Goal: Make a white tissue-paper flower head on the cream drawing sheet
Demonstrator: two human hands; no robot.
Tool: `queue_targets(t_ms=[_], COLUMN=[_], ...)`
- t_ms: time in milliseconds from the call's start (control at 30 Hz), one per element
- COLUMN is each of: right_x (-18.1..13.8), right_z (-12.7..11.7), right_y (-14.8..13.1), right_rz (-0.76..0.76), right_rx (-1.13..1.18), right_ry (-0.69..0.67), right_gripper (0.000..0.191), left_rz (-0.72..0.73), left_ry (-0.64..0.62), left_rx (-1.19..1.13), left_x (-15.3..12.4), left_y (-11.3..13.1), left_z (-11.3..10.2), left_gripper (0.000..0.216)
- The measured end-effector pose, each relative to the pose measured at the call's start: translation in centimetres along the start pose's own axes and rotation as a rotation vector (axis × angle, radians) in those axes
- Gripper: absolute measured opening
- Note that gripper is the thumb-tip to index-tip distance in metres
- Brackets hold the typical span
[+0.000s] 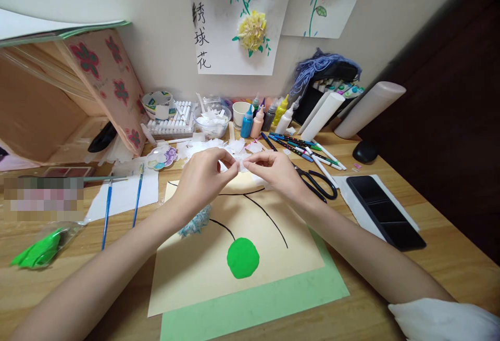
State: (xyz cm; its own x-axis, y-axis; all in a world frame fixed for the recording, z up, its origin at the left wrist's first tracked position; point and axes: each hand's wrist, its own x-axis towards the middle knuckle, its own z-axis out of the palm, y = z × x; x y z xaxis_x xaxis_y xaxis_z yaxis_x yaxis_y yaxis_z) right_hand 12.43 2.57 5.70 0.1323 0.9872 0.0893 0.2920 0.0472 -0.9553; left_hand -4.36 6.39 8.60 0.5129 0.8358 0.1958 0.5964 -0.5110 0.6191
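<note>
Both hands hover over the far part of a cream sheet, fingertips nearly meeting. My left hand pinches with thumb and forefinger, and so does my right hand. Between the tips shows a small piece of white paper, partly hidden by the fingers. The cream sheet carries curved black lines and a flat green clay disc. A fluffy blue-white paper ball lies on it, partly covered by my left forearm. Under the sheet is green paper. White paper scraps are scattered just beyond the hands.
Scissors, marker pens and a phone-like black case lie at right. Paint bottles and a bowl of paper strips stand behind. Paintbrushes, a palette and bagged green clay lie at left.
</note>
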Motion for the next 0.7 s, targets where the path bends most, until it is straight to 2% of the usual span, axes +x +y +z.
queue_targets(t_ms=[133,267,467,700], right_x=[-0.3,-0.9,-1.4,-1.6], right_z=[0.0,0.4,0.7,0.8], right_y=[-0.3,-0.8,-1.3,-1.4], right_rz=[-0.161,-0.300,-0.354,-0.445], right_rx=[-0.104,-0.213,-0.260,-0.309], right_ry=[0.122,0.177,0.174,0.191], right_gripper=[0.012,0.005,0.007,0.009], left_rz=[-0.020,-0.002,-0.017,-0.036], left_ry=[-0.067,-0.068,-0.052,-0.016], left_rx=[-0.079,-0.149,-0.183,-0.154], left_x=[0.1,0.0,0.0,0.0], left_y=[0.0,0.2,0.3,0.1], left_z=[0.1,0.2,0.1,0.2], left_gripper=[0.030,0.023,0.015,0.020])
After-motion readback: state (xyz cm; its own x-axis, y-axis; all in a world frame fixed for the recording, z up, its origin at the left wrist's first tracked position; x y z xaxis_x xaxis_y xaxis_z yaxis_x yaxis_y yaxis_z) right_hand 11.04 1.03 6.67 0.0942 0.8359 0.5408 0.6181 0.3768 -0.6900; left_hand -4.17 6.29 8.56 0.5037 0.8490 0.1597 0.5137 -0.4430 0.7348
